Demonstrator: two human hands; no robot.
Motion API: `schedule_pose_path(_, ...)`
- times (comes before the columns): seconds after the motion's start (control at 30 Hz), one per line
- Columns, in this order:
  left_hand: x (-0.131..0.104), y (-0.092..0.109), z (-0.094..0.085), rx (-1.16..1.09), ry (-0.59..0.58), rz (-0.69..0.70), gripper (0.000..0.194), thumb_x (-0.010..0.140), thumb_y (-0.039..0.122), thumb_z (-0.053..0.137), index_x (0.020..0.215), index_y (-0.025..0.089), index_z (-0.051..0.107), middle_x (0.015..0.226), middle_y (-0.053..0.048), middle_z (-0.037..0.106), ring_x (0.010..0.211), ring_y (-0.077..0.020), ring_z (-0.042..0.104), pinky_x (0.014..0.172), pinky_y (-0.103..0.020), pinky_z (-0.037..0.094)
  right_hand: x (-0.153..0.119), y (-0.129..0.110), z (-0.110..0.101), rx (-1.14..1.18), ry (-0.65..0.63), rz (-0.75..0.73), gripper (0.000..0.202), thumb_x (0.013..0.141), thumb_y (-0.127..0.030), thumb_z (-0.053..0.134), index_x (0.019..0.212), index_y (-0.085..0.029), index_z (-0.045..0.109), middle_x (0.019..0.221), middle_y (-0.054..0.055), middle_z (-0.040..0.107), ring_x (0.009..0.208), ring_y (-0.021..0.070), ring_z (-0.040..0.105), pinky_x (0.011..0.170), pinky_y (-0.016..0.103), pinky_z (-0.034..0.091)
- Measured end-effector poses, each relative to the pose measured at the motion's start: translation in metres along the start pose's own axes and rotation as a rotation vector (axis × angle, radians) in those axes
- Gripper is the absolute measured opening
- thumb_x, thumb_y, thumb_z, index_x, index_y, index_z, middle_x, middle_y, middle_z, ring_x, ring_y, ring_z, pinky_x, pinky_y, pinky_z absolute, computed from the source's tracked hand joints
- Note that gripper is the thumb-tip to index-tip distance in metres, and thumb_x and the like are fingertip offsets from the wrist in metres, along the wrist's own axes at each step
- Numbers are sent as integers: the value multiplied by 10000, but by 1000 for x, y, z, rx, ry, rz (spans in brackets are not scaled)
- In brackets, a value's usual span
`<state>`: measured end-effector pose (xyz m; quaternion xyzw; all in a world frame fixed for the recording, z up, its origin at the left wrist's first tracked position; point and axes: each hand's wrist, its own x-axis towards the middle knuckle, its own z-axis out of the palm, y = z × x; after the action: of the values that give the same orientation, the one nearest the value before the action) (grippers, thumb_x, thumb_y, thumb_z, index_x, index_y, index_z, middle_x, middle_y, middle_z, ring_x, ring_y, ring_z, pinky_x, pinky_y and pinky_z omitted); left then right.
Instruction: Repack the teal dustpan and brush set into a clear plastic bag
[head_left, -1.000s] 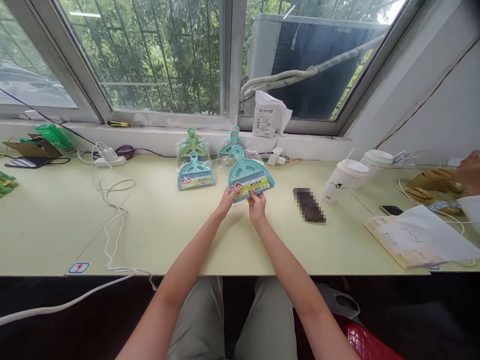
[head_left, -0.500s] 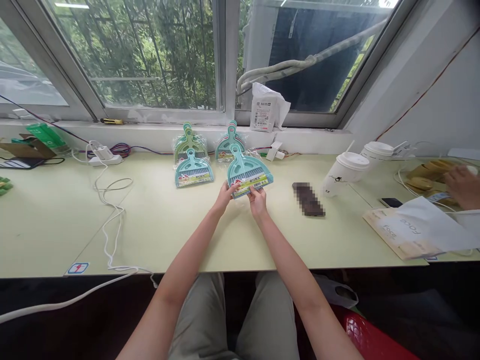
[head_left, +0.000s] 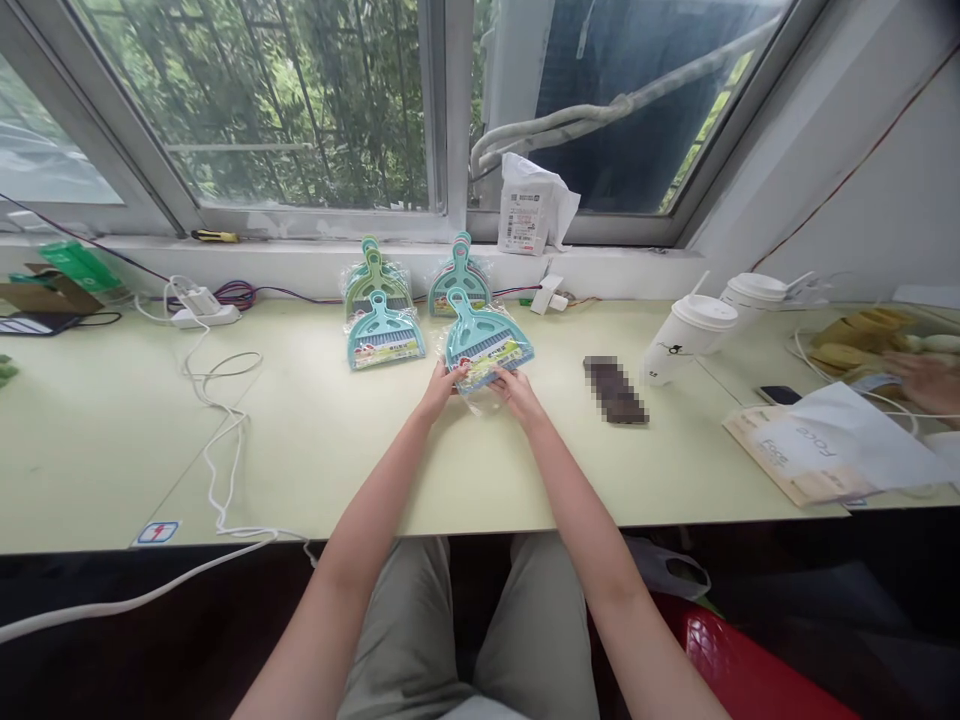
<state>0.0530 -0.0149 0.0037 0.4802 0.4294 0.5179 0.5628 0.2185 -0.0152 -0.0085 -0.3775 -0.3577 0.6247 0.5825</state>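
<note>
Head view: both hands grasp the teal plastic dustpan-and-brush set in clear wrap, left hand and right hand pinching its near edge just above the pale green bench. It looks light, stiff, with slippery wrap. Similar wrapped sets lie just left; white paper cups stand well right.

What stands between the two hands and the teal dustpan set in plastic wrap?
Nothing visible does. The left hand and right hand both grip the near edge of the wrapped dustpan set directly, above the table. Other packs lie apart to the left and behind.
</note>
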Motion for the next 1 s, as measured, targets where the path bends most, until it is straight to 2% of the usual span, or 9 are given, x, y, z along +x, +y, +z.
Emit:
schedule_pose_path(0.1, 8, 1, -18, -108, 123, -59, 471, 709, 217, 596, 1167, 206, 486, 1044, -49, 631, 820, -180, 647, 622, -307, 569, 2, -12, -23, -399, -16, -36, 216, 809, -261, 615, 958, -111, 658, 893, 117, 716, 879, 224, 691, 848, 406, 561)
schedule_pose_path(0.23, 13, 6, -38, -251, 186, -99, 441, 710, 162, 559, 1148, 157, 506, 1029, -78, 646, 849, -199, 663, 659, -332, 591, -3, -23, -37, -1102, 58, -619, 486, 765, -124, 603, 1234, -247, 588, 1356, 73, 532, 1290, 261, 447, 1044, 483, 404)
schedule_pose_path(0.3, 12, 8, -43, -252, 159, -150, 383, 731, 179, 561, 1109, 124, 527, 997, -96, 654, 803, -197, 675, 623, -296, 585, -5, -24, -33, -1279, 36, -798, 473, 765, -126, 635, 1204, -299, 615, 1429, 25, 460, 1374, 262, 313, 1093, 488, 319)
schedule_pose_path(0.43, 6, 9, -44, -104, 16, -206, 349, 767, 221, 570, 1099, 123, 528, 923, -80, 644, 654, -171, 680, 514, -237, 537, -1, -20, -26, -1166, 153, -856, 92, 829, -277, 642, 844, -267, 732, 1185, 33, 620, 1186, 240, 477, 1019, 435, 373)
schedule_pose_path(0.6, 3, 1, -38, 87, -262, -216, 453, 789, 295, 617, 1194, 180, 449, 908, -51, 621, 591, -156, 663, 533, -275, 540, 10, -11, -35, -965, 317, -687, 121, 782, -327, 674, 747, -221, 719, 1070, 66, 615, 1086, 234, 498, 989, 418, 392)
schedule_pose_path(0.7, 2, -2, -34, 146, -331, -174, 530, 807, 359, 619, 1263, 216, 391, 952, -48, 613, 581, -141, 655, 502, -259, 514, 16, -3, -41, -845, 346, -596, 141, 742, -271, 679, 863, -206, 708, 1192, 87, 540, 1130, 219, 497, 987, 398, 415)
schedule_pose_path(0.83, -5, 4, -31, 249, -315, -149, 598, 833, 426, 585, 1346, 239, 341, 972, -58, 623, 543, -109, 624, 451, -226, 453, 27, 4, -51, -610, 201, -365, 607, 656, -259, 723, 1236, -193, 558, 1210, 106, 577, 1056, 211, 577, 913, 385, 481)
schedule_pose_path(0.9, -9, 7, -30, 253, -309, -91, 645, 848, 462, 556, 1398, 239, 306, 1004, -78, 630, 606, -118, 637, 485, -227, 463, 32, 5, -56, -500, 135, -267, 629, 616, -303, 750, 1198, -134, 582, 1084, 106, 659, 985, 228, 613, 891, 394, 494)
schedule_pose_path(1.0, -10, 4, -26, 273, -306, 50, 910, 767, 406, 671, 1488, 232, 144, 957, -65, 645, 776, -160, 651, 623, -261, 508, 40, 8, -60, -358, 190, -340, 548, 606, -345, 740, 1088, -109, 629, 1024, 108, 696, 947, 235, 631, 880, 393, 502)
